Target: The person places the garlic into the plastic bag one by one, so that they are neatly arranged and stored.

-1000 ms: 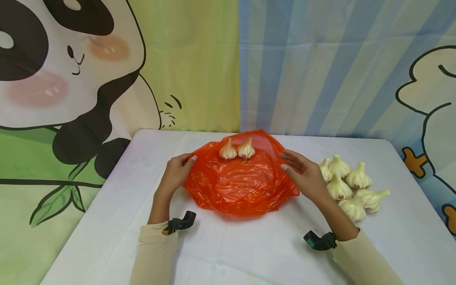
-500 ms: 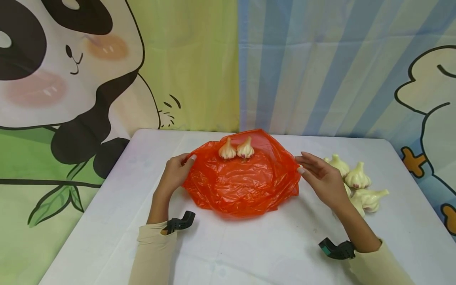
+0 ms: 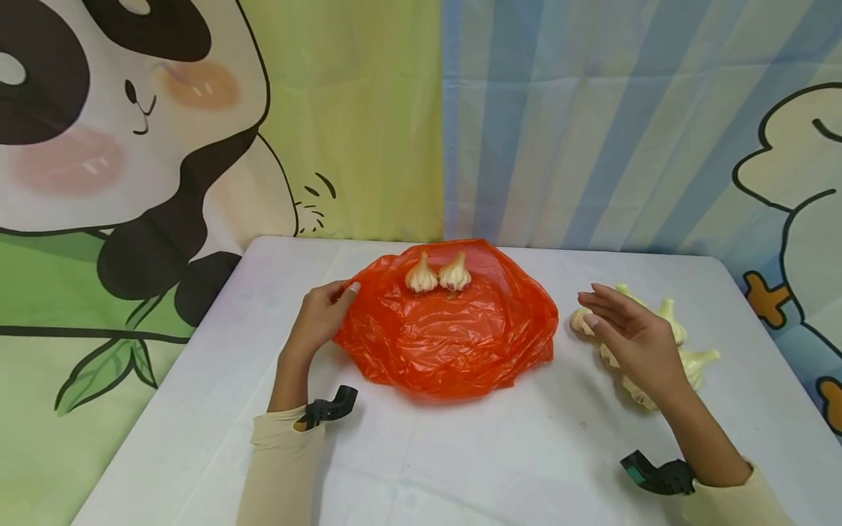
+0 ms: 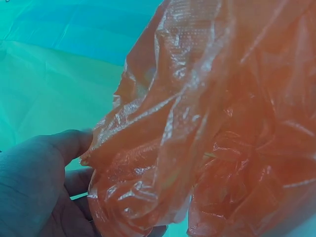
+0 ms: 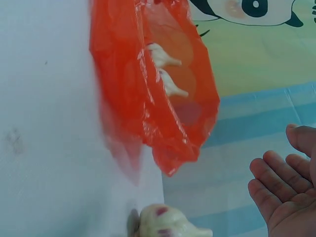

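A thin red plastic bag (image 3: pixel 454 340) lies spread with its mouth gaping at the middle of the table. Two garlic bulbs (image 3: pixel 421 276) sit side by side toward its far side. My left hand (image 3: pixel 320 315) pinches the bag's left edge between thumb and fingers, and the left wrist view shows the crumpled film of the bag (image 4: pixel 197 123) up close. Off to the right, my right hand (image 3: pixel 634 340) is over a group of loose garlic bulbs (image 3: pixel 697 361), partly covering them. Its fingers are extended and hold nothing. One loose bulb (image 5: pixel 168 222) shows at the bottom of the right wrist view.
The white table (image 3: pixel 421 467) ends at the back against a printed cloth (image 3: pixel 375 131) with a panda and blue stripes. Black wrist cameras (image 3: pixel 658 475) are strapped to both forearms.
My right hand has let go of the bag's right edge and moved right, over the loose garlic. The left hand has stayed at the bag's left edge.
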Available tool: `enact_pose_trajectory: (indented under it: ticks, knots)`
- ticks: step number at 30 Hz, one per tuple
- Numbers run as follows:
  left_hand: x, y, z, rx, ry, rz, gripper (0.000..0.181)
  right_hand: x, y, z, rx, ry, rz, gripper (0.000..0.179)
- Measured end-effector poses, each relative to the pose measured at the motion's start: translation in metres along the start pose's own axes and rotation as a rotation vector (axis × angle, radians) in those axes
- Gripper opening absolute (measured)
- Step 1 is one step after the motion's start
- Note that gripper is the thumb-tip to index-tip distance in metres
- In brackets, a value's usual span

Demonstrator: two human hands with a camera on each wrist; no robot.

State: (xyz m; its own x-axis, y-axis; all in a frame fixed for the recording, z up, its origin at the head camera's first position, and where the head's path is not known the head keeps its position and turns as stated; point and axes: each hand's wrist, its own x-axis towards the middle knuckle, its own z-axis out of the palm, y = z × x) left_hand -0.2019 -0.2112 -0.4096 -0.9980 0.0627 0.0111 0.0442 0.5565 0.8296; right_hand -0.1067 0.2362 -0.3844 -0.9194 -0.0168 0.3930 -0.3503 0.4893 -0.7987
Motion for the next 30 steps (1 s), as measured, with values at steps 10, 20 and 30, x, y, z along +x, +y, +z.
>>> enact_pose_trajectory:
  ticks: [10, 20, 30]
  knots:
    - [0.000, -0.001, -0.001, -0.008, 0.004, -0.005, 0.058, -0.020, 0.012, -0.022, -0.115, 0.091, 0.047, 0.052]
    - [-0.002, -0.003, -0.001, -0.011, 0.015, -0.014, 0.056, -0.042, 0.024, -0.045, -0.198, 0.173, 0.120, 0.054]
    - [0.000, -0.003, -0.004, 0.003, 0.019, -0.004, 0.058, -0.056, 0.036, -0.061, -0.187, 0.222, 0.171, 0.054]
